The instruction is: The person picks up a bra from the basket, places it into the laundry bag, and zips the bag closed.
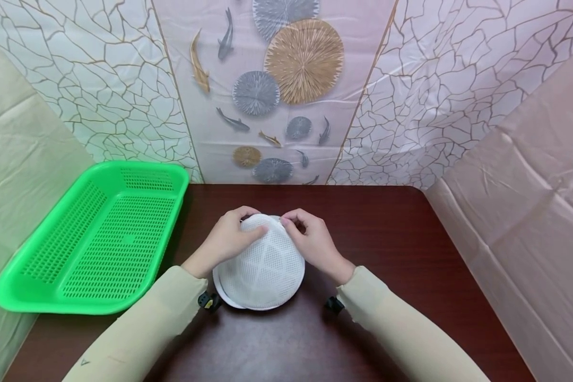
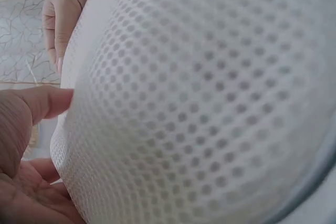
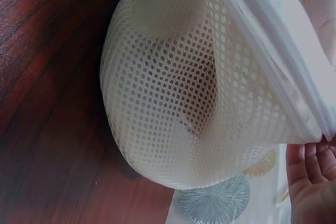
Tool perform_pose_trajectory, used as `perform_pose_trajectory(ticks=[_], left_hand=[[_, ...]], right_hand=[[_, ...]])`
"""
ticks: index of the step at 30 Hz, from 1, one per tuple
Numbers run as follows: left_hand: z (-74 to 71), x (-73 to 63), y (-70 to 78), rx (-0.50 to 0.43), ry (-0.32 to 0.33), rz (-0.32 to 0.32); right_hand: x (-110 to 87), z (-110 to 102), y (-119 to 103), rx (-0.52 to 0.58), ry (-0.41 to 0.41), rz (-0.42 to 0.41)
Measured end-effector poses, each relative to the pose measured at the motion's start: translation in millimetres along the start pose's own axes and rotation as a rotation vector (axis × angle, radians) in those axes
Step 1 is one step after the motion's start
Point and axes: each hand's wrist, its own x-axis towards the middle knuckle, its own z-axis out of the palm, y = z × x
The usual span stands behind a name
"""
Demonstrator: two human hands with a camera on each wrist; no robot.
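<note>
A round white mesh laundry bag (image 1: 269, 273) stands up off the dark table between both hands. My left hand (image 1: 230, 237) grips its upper left, thumb across the front mesh and fingers behind. At the upper right rim, my right hand (image 1: 315, 241) pinches the edge between thumb and fingers. In the left wrist view the honeycomb mesh (image 2: 184, 103) bulges close to the lens, with the left thumb (image 2: 50, 100) against its side. The right wrist view shows the bag's rounded mesh (image 3: 163, 87) and a white band (image 3: 278, 51) along its edge.
A bright green plastic basket (image 1: 172, 233) with slotted sides and floor stands on the left of the brown table (image 1: 387, 239). Patterned cloth (image 1: 391, 106) hangs behind the table's far edge. Pale cloth walls (image 1: 520, 185) flank both sides.
</note>
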Motion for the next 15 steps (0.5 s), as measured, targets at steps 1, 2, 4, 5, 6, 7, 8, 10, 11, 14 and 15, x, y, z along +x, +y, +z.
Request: perform_pose_trajectory(ticks=[1, 2, 4, 5, 6, 7, 8, 10, 11, 14, 15], left_hand=[[-0.2, 0.3, -0.1, -0.010, -0.001, 0.008], [-0.5, 0.5, -0.6, -0.017, -0.004, 0.022], [-1.1, 0.9, -1.9, -0.030, -0.012, 0.041], [-1.6, 1.1, -2.4, -0.034, -0.014, 0.053], [-2.3, 1.2, -3.1, -0.034, -0.018, 0.063], [-3.1, 1.0, -3.8, -0.033, -0.023, 0.067], [-4.0, 1.0, -4.6, -0.030, -0.029, 0.072], [-6.6, 0.4, -5.6, -0.026, -0.039, 0.082], [-8.0, 0.1, -6.1, -0.026, -0.044, 0.086], [-11.5, -0.5, -7.8, -0.036, -0.057, 0.084], [-12.7, -0.9, -8.3, -0.042, -0.061, 0.083]], right_hand=[[0.3, 0.1, -0.3, 0.004, -0.004, -0.005], [0.5, -0.2, 0.0, 0.005, -0.006, -0.008], [0.6, -1.6, 0.1, 0.004, -0.008, -0.014], [0.6, -2.6, 0.5, -0.002, -0.006, -0.019], [0.7, -3.6, 1.0, -0.013, -0.004, -0.024], [0.8, -4.5, 1.4, -0.023, -0.003, -0.032], [1.0, -5.2, 1.9, -0.035, -0.002, -0.040], [1.6, -6.1, 2.3, -0.054, -0.004, -0.057], [1.8, -6.2, 2.3, -0.063, -0.010, -0.060], [1.2, -6.2, 2.5, -0.051, -0.045, -0.046], [0.6, -6.3, 2.6, -0.040, -0.060, -0.033]])
